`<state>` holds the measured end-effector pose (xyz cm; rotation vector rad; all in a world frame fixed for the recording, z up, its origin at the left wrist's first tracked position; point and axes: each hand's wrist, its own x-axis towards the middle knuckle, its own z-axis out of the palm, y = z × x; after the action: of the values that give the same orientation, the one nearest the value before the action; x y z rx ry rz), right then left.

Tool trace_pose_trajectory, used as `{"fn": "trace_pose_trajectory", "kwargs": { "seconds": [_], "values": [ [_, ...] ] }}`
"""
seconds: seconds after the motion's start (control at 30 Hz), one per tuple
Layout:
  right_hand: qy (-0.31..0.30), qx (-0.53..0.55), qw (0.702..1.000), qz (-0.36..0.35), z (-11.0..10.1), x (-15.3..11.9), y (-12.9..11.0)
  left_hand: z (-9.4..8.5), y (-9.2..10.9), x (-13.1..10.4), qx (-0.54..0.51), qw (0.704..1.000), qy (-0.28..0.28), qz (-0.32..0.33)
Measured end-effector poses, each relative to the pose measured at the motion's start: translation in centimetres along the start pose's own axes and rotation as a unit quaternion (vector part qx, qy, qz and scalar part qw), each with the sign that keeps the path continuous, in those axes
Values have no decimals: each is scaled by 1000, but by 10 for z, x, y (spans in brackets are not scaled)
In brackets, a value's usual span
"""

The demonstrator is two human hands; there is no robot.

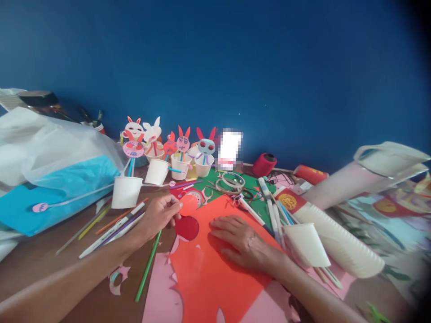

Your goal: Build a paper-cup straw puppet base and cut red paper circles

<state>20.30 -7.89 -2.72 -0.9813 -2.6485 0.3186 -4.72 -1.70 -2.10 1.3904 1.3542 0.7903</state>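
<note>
My left hand (164, 212) pinches the edge of a round orange paper piece (190, 204) between thumb and fingers. Just below it, a dark red paper circle (187, 228) lies over the left edge of a large orange sheet (212, 264). My right hand (237, 237) rests flat on that sheet with its fingers spread and nothing held. Pink paper (161, 287) lies under the orange sheet, whose left edge is cut in curves and points.
Behind stand white paper cups (126, 192) with rabbit-faced paper figures (183, 142). Markers (116, 226) and a green straw (148, 265) lie left. On the right are a tilted cup (308, 244), stacked paper plates (343, 242) and a red thread spool (265, 165).
</note>
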Motion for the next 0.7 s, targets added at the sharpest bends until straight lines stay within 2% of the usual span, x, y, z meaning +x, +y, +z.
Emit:
{"fn": "trace_pose_trajectory", "kwargs": {
  "seconds": [0.2,0.37,0.43,0.5,0.53,0.6,0.7],
  "values": [
    [28,-40,999,6,2,-1,-2,-5,8,0,40,999,-3,9],
    [8,-30,999,20,2,-3,-4,-12,18,-2,80,996,-27,4],
    [5,-23,999,22,2,-3,-4,-17,22,-3,137,990,-17,38],
    [11,-22,999,20,2,-3,-4,-23,25,-5,212,972,-10,100],
    [17,-23,999,19,1,-3,-4,-25,27,-7,245,961,-19,129],
    [20,-22,999,20,1,-2,-4,-27,29,-13,287,942,-72,159],
    [17,-16,999,26,1,-1,-5,-25,28,-25,315,921,-177,146]
  ]
}}
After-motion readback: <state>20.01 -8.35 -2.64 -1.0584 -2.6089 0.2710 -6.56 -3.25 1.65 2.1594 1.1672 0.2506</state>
